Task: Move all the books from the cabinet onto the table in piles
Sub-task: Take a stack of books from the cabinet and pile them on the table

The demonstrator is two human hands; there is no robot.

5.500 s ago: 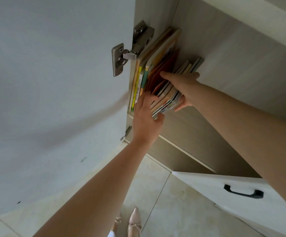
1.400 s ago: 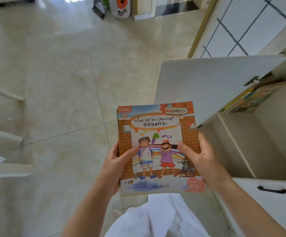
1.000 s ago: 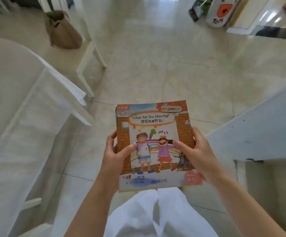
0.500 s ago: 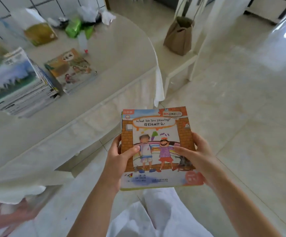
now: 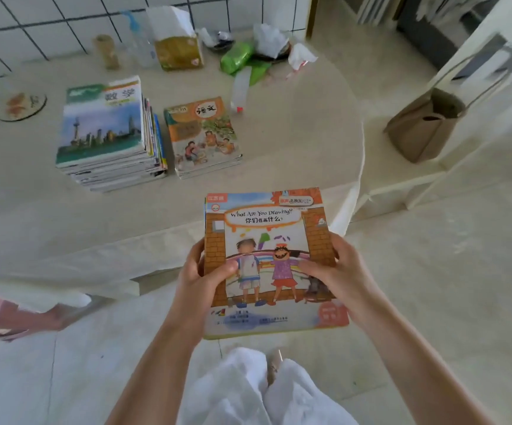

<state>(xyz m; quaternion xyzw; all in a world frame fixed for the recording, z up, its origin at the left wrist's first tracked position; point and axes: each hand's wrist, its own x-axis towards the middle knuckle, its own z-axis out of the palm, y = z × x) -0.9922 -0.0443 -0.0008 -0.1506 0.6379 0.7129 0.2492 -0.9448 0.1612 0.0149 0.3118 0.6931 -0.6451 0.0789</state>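
I hold a stack of thin picture books (image 5: 267,237), its top cover showing two drawn children and a brick wall. My left hand (image 5: 201,280) grips the stack's left edge with the thumb on the cover. My right hand (image 5: 337,271) grips the right edge the same way. The stack hangs just before the near edge of the table (image 5: 294,142). On the table lie a tall pile of books (image 5: 104,133) with a city-skyline cover on top and, right of it, a low pile (image 5: 202,133) with an orange-green cover. The cabinet is out of view.
Along the table's back stand a tissue pack (image 5: 178,41), green wrappers (image 5: 239,58), a bottle (image 5: 239,87) and a small plate (image 5: 21,102). A brown paper bag (image 5: 423,127) sits on a white chair at the right. Another person's leg (image 5: 6,317) shows at the left.
I have turned from the cabinet to the table, carrying the stack in both hands. The table and its two piles have come into the centre of view and closer.
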